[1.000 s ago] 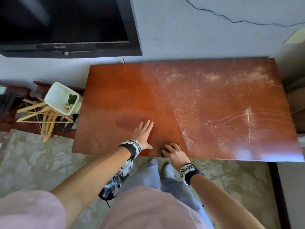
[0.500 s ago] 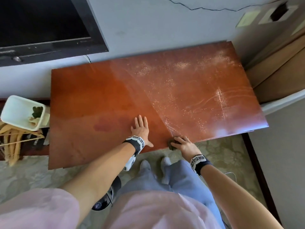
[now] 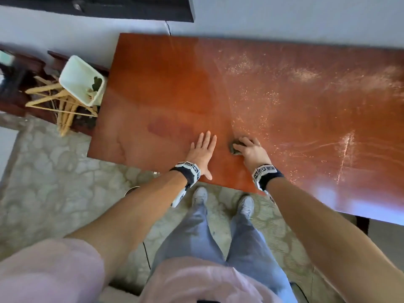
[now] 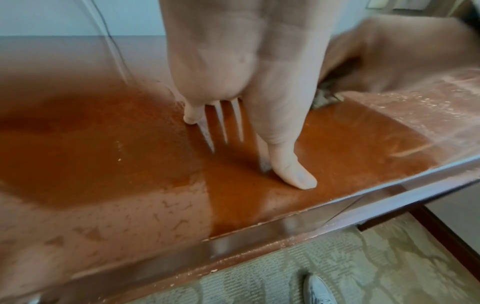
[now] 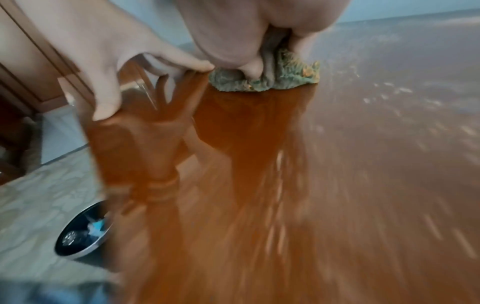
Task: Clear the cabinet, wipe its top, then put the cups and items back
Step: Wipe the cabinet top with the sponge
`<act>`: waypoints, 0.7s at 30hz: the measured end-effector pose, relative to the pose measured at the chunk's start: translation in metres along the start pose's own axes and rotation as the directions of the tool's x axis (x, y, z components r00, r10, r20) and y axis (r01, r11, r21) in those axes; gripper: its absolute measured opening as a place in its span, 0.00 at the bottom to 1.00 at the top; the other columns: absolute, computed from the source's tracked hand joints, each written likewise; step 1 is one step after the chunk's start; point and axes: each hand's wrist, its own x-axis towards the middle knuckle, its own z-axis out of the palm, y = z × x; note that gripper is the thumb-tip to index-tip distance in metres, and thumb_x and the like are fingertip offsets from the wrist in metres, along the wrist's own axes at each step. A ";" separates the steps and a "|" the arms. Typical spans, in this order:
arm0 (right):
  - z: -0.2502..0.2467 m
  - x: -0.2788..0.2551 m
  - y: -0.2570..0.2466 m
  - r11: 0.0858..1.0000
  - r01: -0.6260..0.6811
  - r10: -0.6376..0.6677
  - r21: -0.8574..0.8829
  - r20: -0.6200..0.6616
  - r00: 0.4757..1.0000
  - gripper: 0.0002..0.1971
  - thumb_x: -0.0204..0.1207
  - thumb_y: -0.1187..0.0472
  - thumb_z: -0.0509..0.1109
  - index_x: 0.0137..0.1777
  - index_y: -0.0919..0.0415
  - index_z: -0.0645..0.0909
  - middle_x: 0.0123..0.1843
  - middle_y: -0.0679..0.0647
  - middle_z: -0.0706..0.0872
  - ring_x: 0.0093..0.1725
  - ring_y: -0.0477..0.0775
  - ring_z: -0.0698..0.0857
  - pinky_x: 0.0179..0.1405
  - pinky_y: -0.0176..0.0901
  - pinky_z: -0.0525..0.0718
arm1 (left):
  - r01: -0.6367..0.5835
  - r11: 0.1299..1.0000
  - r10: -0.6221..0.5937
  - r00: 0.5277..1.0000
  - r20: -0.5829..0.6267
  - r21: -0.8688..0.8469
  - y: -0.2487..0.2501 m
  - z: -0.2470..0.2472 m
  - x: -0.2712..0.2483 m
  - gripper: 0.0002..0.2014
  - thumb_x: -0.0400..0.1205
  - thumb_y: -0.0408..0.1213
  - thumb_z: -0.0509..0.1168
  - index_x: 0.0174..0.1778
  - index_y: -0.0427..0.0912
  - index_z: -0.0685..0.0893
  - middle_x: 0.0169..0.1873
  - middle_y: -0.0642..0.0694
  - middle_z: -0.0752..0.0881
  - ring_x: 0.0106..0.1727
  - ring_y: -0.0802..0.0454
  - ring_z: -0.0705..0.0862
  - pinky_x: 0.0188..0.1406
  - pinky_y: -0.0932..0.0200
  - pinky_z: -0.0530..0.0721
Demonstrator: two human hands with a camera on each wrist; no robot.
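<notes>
Head view, left edge: wooden hangers (image 3: 57, 101) lie in a loose pile on the floor beside a dark low stand. A white bin (image 3: 82, 80) sits tilted over them, something green inside it, its rim just beside the cabinet's left end.

Cabinet top (image 3: 166, 88): red-brown, glossy, nothing standing on it. Left part reads clean and evenly coloured, with one darker patch near the front. Right part carries pale dust (image 3: 306, 73) in speckles and streaks; the boundary between the two runs diagonally from the back edge down to the cloth.

Left hand (image 3: 202, 150): flat on the clean part near the front edge, palm down, fingers straight and close together, thumb out toward the edge. Holds nothing. Left wrist view confirms the thumb (image 4: 293, 170) and fingertips resting on the wood.

Cloth (image 3: 235, 148): small, grey-green, wadded, on the top just right of the left hand, at the edge of the dusty zone. In the right wrist view its frayed edge (image 5: 291, 78) lies on the surface.

Right hand (image 3: 251, 149): on top of the cloth, fingers curled over it and pressing it down on the wood. Hands near each other, not touching.

Floor: patterned carpet (image 3: 54, 182); a round metal bowl (image 5: 83, 230) stands on it below the front edge. Right wrist view is motion-blurred over most of the surface.
</notes>
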 end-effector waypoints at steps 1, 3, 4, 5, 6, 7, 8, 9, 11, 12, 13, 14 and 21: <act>-0.006 0.017 0.001 1.000 0.022 -0.022 0.004 -0.018 1.000 0.24 0.77 0.76 0.66 0.69 0.57 0.86 0.74 0.59 0.80 0.73 0.71 0.71 0.55 0.67 0.87 | 0.011 1.000 -0.011 1.000 0.001 -0.009 0.001 0.001 0.000 0.82 0.57 0.55 0.90 0.89 0.42 0.30 0.87 0.39 0.28 0.89 0.36 0.32 0.86 0.28 0.51; -0.019 0.048 0.001 0.999 0.052 -0.051 0.009 -0.039 0.998 0.21 0.78 0.75 0.65 0.66 0.58 0.87 0.71 0.60 0.80 0.70 0.72 0.72 0.56 0.67 0.86 | 0.026 1.000 -0.026 1.000 0.002 -0.014 0.001 0.001 0.000 0.82 0.57 0.54 0.90 0.89 0.43 0.30 0.87 0.40 0.27 0.89 0.37 0.32 0.86 0.28 0.49; -0.023 0.059 0.001 0.999 0.054 -0.053 0.008 -0.042 0.998 0.21 0.79 0.75 0.65 0.66 0.57 0.87 0.70 0.59 0.80 0.69 0.73 0.73 0.58 0.68 0.85 | 0.028 0.999 -0.028 1.000 -0.001 -0.016 0.000 0.001 0.000 0.82 0.57 0.53 0.90 0.89 0.43 0.30 0.87 0.40 0.28 0.89 0.37 0.32 0.86 0.28 0.49; -0.025 0.068 0.000 0.999 0.049 -0.048 0.004 -0.036 0.998 0.21 0.79 0.74 0.65 0.66 0.57 0.87 0.69 0.59 0.79 0.70 0.73 0.72 0.60 0.69 0.84 | 0.030 0.999 -0.030 1.000 -0.002 -0.019 -0.001 0.002 0.000 0.82 0.56 0.53 0.90 0.89 0.44 0.30 0.88 0.40 0.28 0.89 0.37 0.32 0.85 0.28 0.49; -0.025 0.073 -0.002 0.999 0.041 -0.041 0.001 -0.024 0.999 0.20 0.80 0.73 0.65 0.66 0.56 0.87 0.69 0.59 0.79 0.71 0.72 0.72 0.61 0.69 0.83 | 0.034 0.999 -0.034 0.999 -0.003 -0.021 -0.002 0.003 -0.001 0.83 0.56 0.53 0.90 0.89 0.44 0.31 0.88 0.40 0.29 0.89 0.37 0.33 0.85 0.28 0.49; -0.024 0.074 -0.003 0.999 0.036 -0.036 0.003 -0.016 0.999 0.18 0.81 0.71 0.65 0.66 0.56 0.87 0.69 0.59 0.79 0.71 0.72 0.72 0.62 0.69 0.83 | 0.040 0.999 -0.040 0.999 -0.004 -0.020 -0.002 0.003 -0.002 0.83 0.56 0.52 0.91 0.89 0.44 0.31 0.88 0.40 0.29 0.89 0.37 0.33 0.85 0.28 0.49; -0.023 0.073 -0.005 0.999 0.031 -0.031 0.012 -0.012 0.999 0.17 0.83 0.69 0.65 0.66 0.57 0.87 0.69 0.59 0.79 0.71 0.72 0.71 0.61 0.68 0.83 | 0.049 0.999 -0.049 0.999 -0.003 -0.011 -0.001 0.003 -0.002 0.83 0.55 0.53 0.91 0.89 0.44 0.31 0.88 0.41 0.29 0.90 0.38 0.34 0.85 0.29 0.50; -0.022 0.068 -0.006 0.999 0.026 -0.026 0.019 -0.010 1.000 0.16 0.84 0.67 0.65 0.66 0.57 0.87 0.70 0.59 0.79 0.72 0.72 0.71 0.60 0.68 0.83 | 0.061 0.998 -0.061 0.998 -0.003 0.001 0.000 0.003 -0.002 0.83 0.56 0.53 0.90 0.89 0.45 0.31 0.88 0.42 0.29 0.90 0.39 0.34 0.86 0.30 0.51; -0.019 0.053 -0.007 1.000 0.023 -0.023 0.000 0.013 1.000 0.16 0.84 0.66 0.64 0.67 0.56 0.86 0.72 0.57 0.78 0.72 0.71 0.70 0.62 0.69 0.83 | 0.096 0.995 -0.096 0.995 0.000 0.022 0.006 0.002 -0.003 0.82 0.56 0.52 0.90 0.89 0.44 0.31 0.88 0.41 0.29 0.90 0.38 0.35 0.86 0.32 0.54; -0.018 0.042 -0.008 1.000 0.027 -0.026 -0.015 0.039 0.999 0.17 0.84 0.67 0.64 0.69 0.56 0.85 0.72 0.57 0.77 0.73 0.71 0.70 0.64 0.69 0.81 | 0.108 0.994 -0.109 0.994 0.006 0.034 0.010 0.001 -0.004 0.82 0.57 0.52 0.91 0.89 0.43 0.31 0.88 0.40 0.29 0.90 0.38 0.35 0.87 0.33 0.55; -0.015 0.029 -0.008 0.999 0.034 -0.032 -0.029 0.071 0.997 0.19 0.83 0.68 0.63 0.71 0.57 0.84 0.72 0.58 0.76 0.73 0.71 0.69 0.66 0.69 0.81 | 0.116 0.992 -0.117 0.993 0.012 0.044 0.012 0.000 -0.005 0.82 0.57 0.51 0.91 0.89 0.42 0.31 0.88 0.39 0.29 0.90 0.37 0.36 0.87 0.33 0.56; -0.012 0.014 -0.008 0.998 0.043 -0.040 -0.035 0.098 0.994 0.20 0.83 0.69 0.63 0.73 0.56 0.82 0.74 0.58 0.75 0.74 0.70 0.69 0.66 0.68 0.80 | 0.122 0.991 -0.122 0.992 0.016 0.049 0.014 -0.001 -0.005 0.82 0.57 0.51 0.91 0.89 0.41 0.30 0.88 0.39 0.29 0.90 0.36 0.36 0.87 0.32 0.57; 0.017 -0.070 0.011 0.999 0.034 -0.033 -0.009 0.147 0.989 0.29 0.77 0.76 0.64 0.76 0.54 0.81 0.76 0.57 0.75 0.76 0.67 0.68 0.59 0.66 0.86 | 0.134 0.989 -0.135 0.991 0.015 0.062 0.019 -0.011 -0.012 0.82 0.57 0.52 0.90 0.88 0.40 0.30 0.88 0.38 0.29 0.90 0.36 0.37 0.86 0.33 0.60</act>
